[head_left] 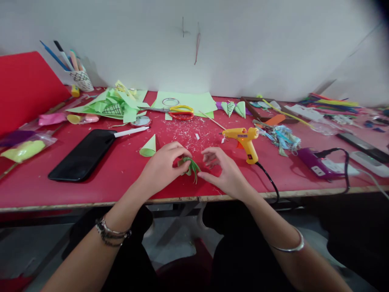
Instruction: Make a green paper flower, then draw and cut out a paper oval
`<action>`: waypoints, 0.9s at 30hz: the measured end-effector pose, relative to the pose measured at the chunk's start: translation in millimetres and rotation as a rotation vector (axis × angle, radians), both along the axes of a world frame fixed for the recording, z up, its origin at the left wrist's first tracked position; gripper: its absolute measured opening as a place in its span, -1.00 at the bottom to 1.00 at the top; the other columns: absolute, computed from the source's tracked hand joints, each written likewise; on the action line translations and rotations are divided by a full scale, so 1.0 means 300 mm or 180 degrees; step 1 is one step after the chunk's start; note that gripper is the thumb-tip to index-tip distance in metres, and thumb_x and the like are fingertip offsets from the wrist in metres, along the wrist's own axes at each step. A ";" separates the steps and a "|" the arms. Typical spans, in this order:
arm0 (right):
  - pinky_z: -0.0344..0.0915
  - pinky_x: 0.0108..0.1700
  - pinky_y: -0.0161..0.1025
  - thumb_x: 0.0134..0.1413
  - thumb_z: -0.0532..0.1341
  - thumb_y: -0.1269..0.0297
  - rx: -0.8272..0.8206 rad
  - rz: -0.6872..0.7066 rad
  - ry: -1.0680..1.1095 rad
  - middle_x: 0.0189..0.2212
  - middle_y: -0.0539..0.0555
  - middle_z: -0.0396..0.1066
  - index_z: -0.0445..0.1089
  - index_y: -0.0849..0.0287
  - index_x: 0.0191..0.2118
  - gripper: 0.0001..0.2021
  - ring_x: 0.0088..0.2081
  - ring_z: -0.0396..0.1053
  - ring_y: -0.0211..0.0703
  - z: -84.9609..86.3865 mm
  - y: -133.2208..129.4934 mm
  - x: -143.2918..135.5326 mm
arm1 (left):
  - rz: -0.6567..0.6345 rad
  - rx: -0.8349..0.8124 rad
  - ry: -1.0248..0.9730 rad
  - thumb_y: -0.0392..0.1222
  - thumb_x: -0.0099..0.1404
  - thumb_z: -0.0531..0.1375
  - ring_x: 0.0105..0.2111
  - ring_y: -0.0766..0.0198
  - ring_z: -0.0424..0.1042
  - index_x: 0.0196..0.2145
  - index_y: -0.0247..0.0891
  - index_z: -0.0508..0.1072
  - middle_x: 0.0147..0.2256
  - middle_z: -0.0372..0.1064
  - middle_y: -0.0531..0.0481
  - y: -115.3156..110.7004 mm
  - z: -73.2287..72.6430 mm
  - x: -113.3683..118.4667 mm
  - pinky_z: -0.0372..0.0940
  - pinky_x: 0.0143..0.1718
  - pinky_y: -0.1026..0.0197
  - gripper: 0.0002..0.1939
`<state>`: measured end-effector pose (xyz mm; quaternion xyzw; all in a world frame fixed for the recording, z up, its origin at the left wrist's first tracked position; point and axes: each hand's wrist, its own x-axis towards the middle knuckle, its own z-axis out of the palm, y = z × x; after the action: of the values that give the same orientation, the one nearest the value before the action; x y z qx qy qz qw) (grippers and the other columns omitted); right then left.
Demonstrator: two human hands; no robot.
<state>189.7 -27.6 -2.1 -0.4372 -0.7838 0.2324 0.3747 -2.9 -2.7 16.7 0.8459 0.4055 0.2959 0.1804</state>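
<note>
Between thumb and fingers, my left hand (165, 164) pinches a small green paper piece with thin strips (193, 167) that fan out to the right. My fingers cover part of it. Just right of the strips is my right hand (223, 168), its thumb and fingers apart and nothing visible between them. A light green paper cone (148, 147) stands on the table behind my left wrist. The yellow glue gun (243, 140) rests on the table beyond my right hand, its black cord running over the front edge.
A black phone (86, 156) lies at left. Behind are yellow-red scissors (181, 112), green paper scraps (112, 103) and more small cones (234, 108). Paper shreds (191, 136) litter the red table (127, 184). At right sits a purple box (316, 163) with cables.
</note>
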 end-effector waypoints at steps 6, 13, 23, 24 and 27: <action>0.32 -0.18 -0.16 0.00 0.20 0.33 -0.0430 0.0252 0.0027 -0.25 0.06 0.29 0.12 0.11 -0.06 -0.64 -0.25 0.31 -0.18 -0.039 0.022 -0.003 | -0.0201 -0.0040 -0.0038 -0.21 0.19 0.15 -0.29 0.26 0.32 -0.30 -0.24 0.39 -0.31 0.29 0.01 0.005 -0.012 0.004 0.24 -0.25 0.19 -0.89; 0.30 -0.19 -0.18 -0.02 0.23 0.24 -0.0419 0.0247 0.0052 -0.27 0.05 0.30 0.13 0.13 -0.06 -0.61 -0.25 0.32 -0.18 -0.029 0.009 -0.017 | -0.0279 -0.0109 -0.0058 -0.24 0.19 0.15 -0.27 0.27 0.33 -0.25 -0.23 0.40 -0.26 0.30 0.00 0.012 -0.020 0.001 0.25 -0.23 0.19 -0.87; 0.31 -0.24 -0.23 0.00 0.22 0.29 -0.0576 0.0403 0.0191 -0.28 0.04 0.28 0.16 0.15 -0.09 -0.66 -0.32 0.30 -0.25 -0.042 0.030 0.001 | -0.0356 -0.0023 -0.0029 -0.23 0.21 0.14 -0.25 0.28 0.33 -0.23 -0.24 0.38 -0.24 0.32 -0.01 0.019 -0.025 -0.009 0.24 -0.20 0.20 -0.85; 0.31 -0.25 -0.23 0.00 0.23 0.28 -0.0548 0.0408 0.0162 -0.30 0.03 0.28 0.16 0.15 -0.09 -0.66 -0.33 0.30 -0.25 -0.042 0.031 0.002 | -0.0364 -0.0020 -0.0027 -0.23 0.22 0.14 -0.25 0.28 0.33 -0.23 -0.24 0.39 -0.24 0.32 -0.01 0.020 -0.025 -0.010 0.24 -0.19 0.20 -0.86; 0.30 -0.27 -0.24 -0.01 0.24 0.28 -0.0463 0.0420 0.0039 -0.32 0.02 0.28 0.18 0.16 -0.09 -0.65 -0.34 0.29 -0.25 -0.040 0.033 0.003 | -0.0377 -0.0012 -0.0040 -0.22 0.23 0.13 -0.24 0.28 0.33 -0.23 -0.24 0.39 -0.24 0.33 -0.01 0.023 -0.025 -0.012 0.24 -0.18 0.19 -0.85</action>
<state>190.6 -17.9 -14.0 -0.4092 -0.7897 0.3156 0.3307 -6.5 4.2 9.2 0.8662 0.3541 0.2893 0.2017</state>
